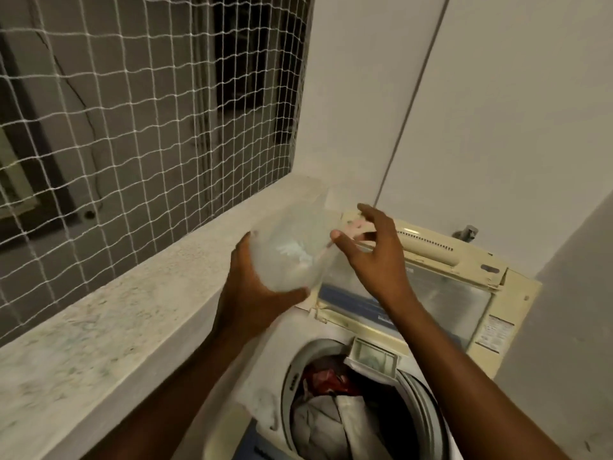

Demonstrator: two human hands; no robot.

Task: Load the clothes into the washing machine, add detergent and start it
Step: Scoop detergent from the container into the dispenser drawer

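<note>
Down at the bottom, the cream top-loading washing machine [517, 293] stands with its drum open, and the load is already in there: a red garment [326, 376] towards the back, a grey-and-white bundle of cloth [331, 426] nearer the front. A small white plastic box compartment [374, 356] sits on the drum's far rim. Both bare forearms reach up over the opening.

Now the hands, above the machine's back left corner. The left hand [262, 287] cups a translucent plastic container [292, 240] from below, fingers and thumb curled round its base, and holds it tilted with the mouth pointing up and away. Something white shows inside, but it is blurred. The right hand [374, 257] is at the container's upper end, fingers spread and loosely curved, thumb tip right at the rim, gripping nothing that I can make out. A pale pink smear [356, 225] sits by those fingertips, too blurred to name.

Behind the hands, the machine's clear-windowed lid [447, 293] stands raised against its cream back panel. To the left runs a speckled stone ledge [116, 310], with a white knotted rope net [132, 111] stretched across the opening above it. Further back is a metal tap [466, 232] on the plain white wall [514, 111].
</note>
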